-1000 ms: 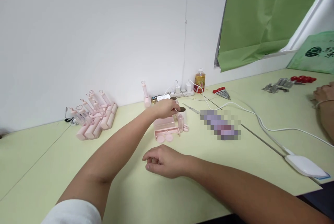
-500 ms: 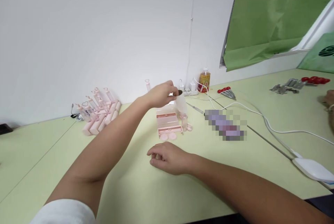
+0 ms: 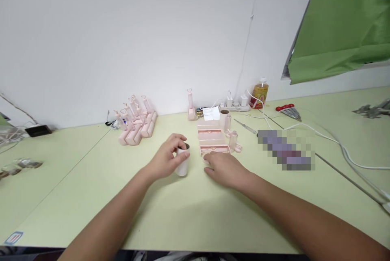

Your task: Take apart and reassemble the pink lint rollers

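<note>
My left hand (image 3: 170, 155) is closed around a white tube (image 3: 183, 163) with a dark hollow core, held upright at the table surface. To its right is my right hand (image 3: 225, 167), its thumb apart from the fingers and nothing visible between them. Its fingertips are at the front edge of an open pink case (image 3: 215, 149), covering the spot in front of it. Another open pink case (image 3: 210, 132) lies right behind. Beside the cases stand small clear pink bottles (image 3: 233, 141), with pink caps (image 3: 238, 147) lying close by.
Several pink cases with bottles (image 3: 137, 127) are grouped at the back left. One pink bottle piece (image 3: 190, 106) stands by the wall. A second white tube (image 3: 224, 115), a power strip (image 3: 237, 107), a drink bottle (image 3: 259, 93), red-handled tools (image 3: 286, 108) and white cables (image 3: 338, 145) are further right.
My left hand has brought a white tube from the back toward the front of the table. My right hand has moved forward to the pink cases. The view has turned left.
</note>
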`<state>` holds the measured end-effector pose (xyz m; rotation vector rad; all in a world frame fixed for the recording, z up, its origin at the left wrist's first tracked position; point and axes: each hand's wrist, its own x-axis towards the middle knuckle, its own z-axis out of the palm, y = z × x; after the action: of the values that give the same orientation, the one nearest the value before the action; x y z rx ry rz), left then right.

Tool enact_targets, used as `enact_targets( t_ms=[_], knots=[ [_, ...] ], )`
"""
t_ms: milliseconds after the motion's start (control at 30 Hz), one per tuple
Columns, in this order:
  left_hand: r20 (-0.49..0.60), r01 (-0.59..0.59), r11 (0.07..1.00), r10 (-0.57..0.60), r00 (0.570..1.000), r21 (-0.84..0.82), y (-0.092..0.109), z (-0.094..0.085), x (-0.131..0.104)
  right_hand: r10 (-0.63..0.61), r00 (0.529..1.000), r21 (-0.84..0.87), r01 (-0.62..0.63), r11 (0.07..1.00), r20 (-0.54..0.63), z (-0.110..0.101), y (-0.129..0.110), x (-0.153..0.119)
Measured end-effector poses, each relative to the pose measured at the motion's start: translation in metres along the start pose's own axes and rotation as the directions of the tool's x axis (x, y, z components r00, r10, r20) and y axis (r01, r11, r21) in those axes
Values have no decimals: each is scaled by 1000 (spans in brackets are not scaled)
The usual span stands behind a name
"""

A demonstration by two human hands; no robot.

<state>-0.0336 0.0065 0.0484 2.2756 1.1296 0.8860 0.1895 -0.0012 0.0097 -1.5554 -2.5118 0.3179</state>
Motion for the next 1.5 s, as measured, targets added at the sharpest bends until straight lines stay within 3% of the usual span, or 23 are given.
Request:
enact_targets(
  t_ms=[100,200,400,533,733,933,1200,1500],
  knots=[
    [-62,-42,998,39,997,-45,-7,18,-11,-1,1000,-30,1,1000,-20,3,-1,-1],
    [-78,18,993,-27,997,-118,-9,28,-13,25,1000,-62,-25,998,8,5,0,1],
    [143,244,961,-225,964,-133,-11,29,-17,-3,998,8,3,1000,69,7,0,1],
    [150,221,967,-201,968,-126,-12,26,-18,-84,993,146,73,987,78,8,-1,-3],
    [186,177,982,-163,969,-62,-9,20,-15,-165,983,164,151,975,76,6,-1,-4],
    [199,164,986,-154,968,-31,-10,19,-15,-132,991,179,136,974,-37,6,-2,-2],
    [233,157,985,-137,963,-73,-14,20,-15,-113,993,174,106,979,35,7,0,-3],
    [226,174,983,-156,962,-62,-17,19,-15,41,982,499,56,865,-183,7,-1,7]
  ],
)
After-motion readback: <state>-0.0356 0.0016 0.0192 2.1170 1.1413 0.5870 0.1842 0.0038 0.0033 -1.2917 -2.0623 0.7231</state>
